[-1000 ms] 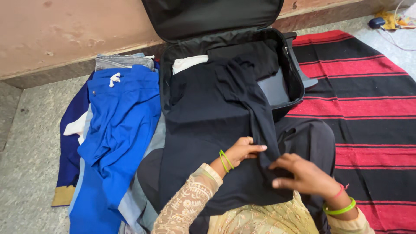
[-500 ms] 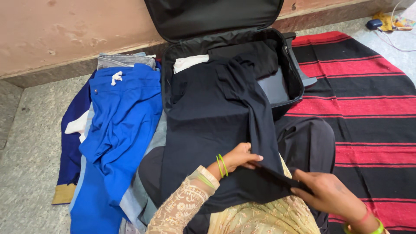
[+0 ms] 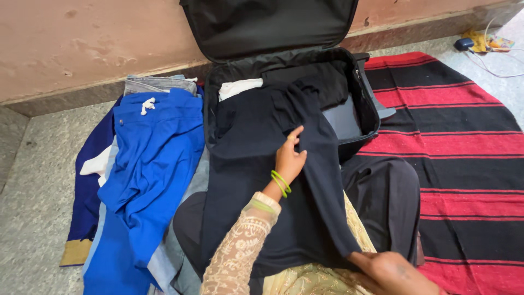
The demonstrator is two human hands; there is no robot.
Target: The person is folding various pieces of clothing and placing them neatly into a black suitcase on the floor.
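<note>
A long black garment (image 3: 256, 164) lies across my lap and into the open black suitcase (image 3: 367, 93). My left hand (image 3: 289, 158), with green bangles at the wrist, rests flat on the garment's middle with fingers apart, near a fold. My right hand (image 3: 390, 270) sits at the bottom edge of the view and pinches the garment's lower corner. A white cloth (image 3: 240, 87) and other dark clothes lie inside the suitcase under the garment.
A pile of blue clothes (image 3: 147, 164) with jeans (image 3: 155, 83) lies on the stone floor to the left. A red and black striped rug (image 3: 464, 142) covers the floor to the right. The suitcase lid (image 3: 267, 24) leans on the wall. Cables (image 3: 491, 46) lie far right.
My left hand slid up the garment from near my lap toward the suitcase. My right hand pulled the garment's lower corner down and to the right.
</note>
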